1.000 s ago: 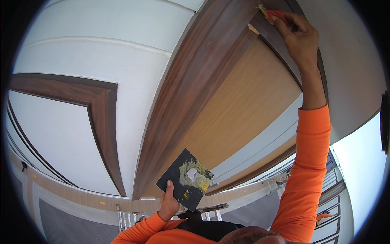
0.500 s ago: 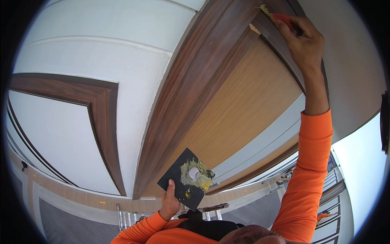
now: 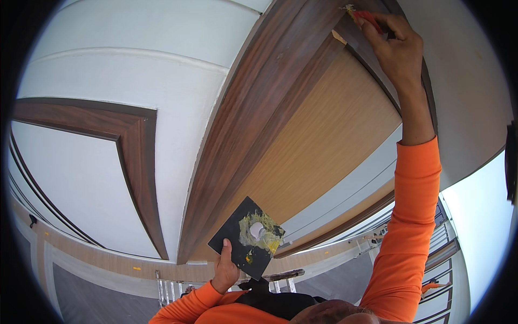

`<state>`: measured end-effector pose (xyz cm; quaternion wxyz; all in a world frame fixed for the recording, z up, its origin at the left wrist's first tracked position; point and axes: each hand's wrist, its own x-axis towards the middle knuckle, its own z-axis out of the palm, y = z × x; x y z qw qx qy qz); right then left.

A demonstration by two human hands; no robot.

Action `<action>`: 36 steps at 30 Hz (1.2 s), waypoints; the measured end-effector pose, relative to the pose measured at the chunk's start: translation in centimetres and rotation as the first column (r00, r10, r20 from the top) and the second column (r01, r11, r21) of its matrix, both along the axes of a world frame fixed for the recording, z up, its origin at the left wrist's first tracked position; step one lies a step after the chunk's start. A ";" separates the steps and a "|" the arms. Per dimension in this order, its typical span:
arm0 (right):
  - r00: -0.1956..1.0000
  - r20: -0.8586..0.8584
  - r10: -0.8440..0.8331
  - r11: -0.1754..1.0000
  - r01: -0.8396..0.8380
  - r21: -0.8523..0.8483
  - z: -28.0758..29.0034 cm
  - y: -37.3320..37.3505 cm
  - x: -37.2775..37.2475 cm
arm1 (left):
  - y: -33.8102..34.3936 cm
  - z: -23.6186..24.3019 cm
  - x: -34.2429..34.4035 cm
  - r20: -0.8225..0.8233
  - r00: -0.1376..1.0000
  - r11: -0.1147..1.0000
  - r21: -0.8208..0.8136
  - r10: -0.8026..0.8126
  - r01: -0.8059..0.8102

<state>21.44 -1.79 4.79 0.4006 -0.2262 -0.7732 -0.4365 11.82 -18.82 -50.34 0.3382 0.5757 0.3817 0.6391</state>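
Observation:
My right hand (image 3: 394,46) is raised at the upper right, fingers pinched on a small red scraper (image 3: 366,19) with yellowish filler on its tip, held against the dark wood trim (image 3: 286,70) beside a light chipped-looking patch at the inner corner. My left hand (image 3: 225,270), low in the view, grips a dark square board (image 3: 232,254) that carries smeared pale yellow-green filler and a white blob. The board is tilted, in front of the tan wood panel (image 3: 313,151) that the trim borders.
A white wall (image 3: 81,73) with another wood-trimmed panel (image 3: 135,140) is on the left. Below are a grey floor (image 3: 97,286) and aluminium ladder-like frames (image 3: 162,286). Dark railings (image 3: 442,259) and a small figure in orange (image 3: 431,286) show at the lower right.
My right hand and scraper shifted slightly right and down, then back up and left along the trim corner. My left hand and the board have barely moved.

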 end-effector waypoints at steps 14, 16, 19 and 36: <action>0.994 -0.112 -0.010 0.999 0.006 -0.034 -0.5 -1.3 -0.1 | 0.0 0.8 -0.3 0.157 0.977 0.986 -0.063 -0.146 0.157; 0.993 -0.116 0.005 0.998 -0.012 -0.061 -0.4 -1.0 0.5 | -0.1 3.3 -0.8 0.338 0.907 0.950 -0.097 -0.250 0.298; 0.992 -0.121 -0.040 0.998 0.035 -0.043 -0.6 -0.8 0.2 | -0.3 4.4 -1.2 0.237 0.951 0.973 -0.069 -0.196 0.218; 0.964 -0.266 0.002 0.988 -0.042 -0.147 0.3 -0.3 0.1 | 0.4 -0.4 0.6 0.188 0.975 0.984 -0.112 -0.118 0.140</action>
